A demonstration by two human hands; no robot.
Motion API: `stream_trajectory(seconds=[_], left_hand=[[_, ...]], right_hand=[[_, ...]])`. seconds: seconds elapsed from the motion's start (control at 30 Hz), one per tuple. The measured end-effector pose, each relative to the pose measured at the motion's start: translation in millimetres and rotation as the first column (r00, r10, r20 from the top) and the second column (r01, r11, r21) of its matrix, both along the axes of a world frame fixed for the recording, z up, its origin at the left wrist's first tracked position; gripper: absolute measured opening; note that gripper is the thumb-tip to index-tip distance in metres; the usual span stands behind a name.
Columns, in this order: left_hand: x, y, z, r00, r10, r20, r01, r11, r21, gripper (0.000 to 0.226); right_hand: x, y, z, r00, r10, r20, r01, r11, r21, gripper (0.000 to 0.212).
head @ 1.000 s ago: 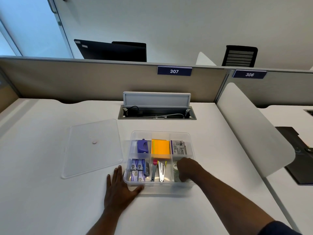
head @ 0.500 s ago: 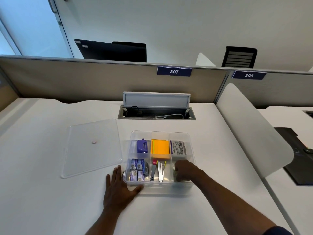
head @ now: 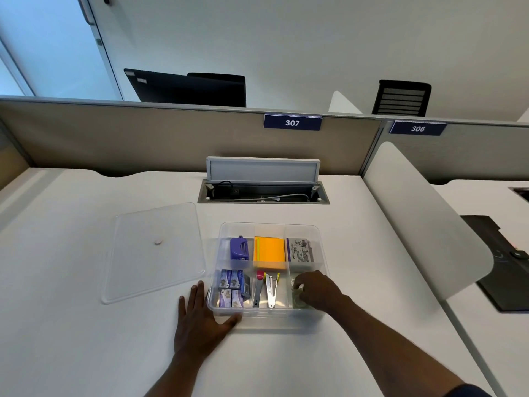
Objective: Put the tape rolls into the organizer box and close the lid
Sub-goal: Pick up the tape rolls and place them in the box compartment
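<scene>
A clear organizer box (head: 322, 239) with several compartments sits on the white desk, lid off. Its clear lid (head: 156, 252) lies flat on the desk to the left. My right hand (head: 319, 290) reaches into the near right compartment, fingers curled over clear tape rolls (head: 297, 302), which are partly hidden by the hand. My left hand (head: 200, 322) lies flat on the desk, fingers spread, thumb against the box's near left corner. The other compartments hold a purple stapler (head: 239, 249), orange sticky notes (head: 270, 252), small staple boxes (head: 232, 287), a staple remover and a labelled pack.
An open cable tray (head: 263, 193) is set into the desk behind the box. A white curved divider (head: 423, 219) stands at the right, with a dark mat (head: 503, 262) on the neighbouring desk. A beige partition runs along the back.
My right hand has shifted slightly within the near right compartment, and a tape roll now shows beside its fingers. My left hand has stayed flat against the box.
</scene>
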State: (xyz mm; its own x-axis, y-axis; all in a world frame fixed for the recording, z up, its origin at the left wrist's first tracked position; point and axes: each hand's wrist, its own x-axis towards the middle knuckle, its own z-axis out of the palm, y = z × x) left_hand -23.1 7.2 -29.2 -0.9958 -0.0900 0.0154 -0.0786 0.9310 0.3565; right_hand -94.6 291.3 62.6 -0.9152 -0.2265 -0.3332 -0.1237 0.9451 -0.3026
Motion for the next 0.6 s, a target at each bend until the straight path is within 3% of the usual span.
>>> stream_trajectory(seconds=[0.6], left_hand=[[-0.1, 0.4, 2.8, 1.000, 0.002, 0.020, -0.002, 1.000, -0.018, 0.115]], right_hand=[[-4.8, 1.3, -10.3, 1.000, 0.009, -0.016, -0.009, 1.000, -0.028, 0.014]])
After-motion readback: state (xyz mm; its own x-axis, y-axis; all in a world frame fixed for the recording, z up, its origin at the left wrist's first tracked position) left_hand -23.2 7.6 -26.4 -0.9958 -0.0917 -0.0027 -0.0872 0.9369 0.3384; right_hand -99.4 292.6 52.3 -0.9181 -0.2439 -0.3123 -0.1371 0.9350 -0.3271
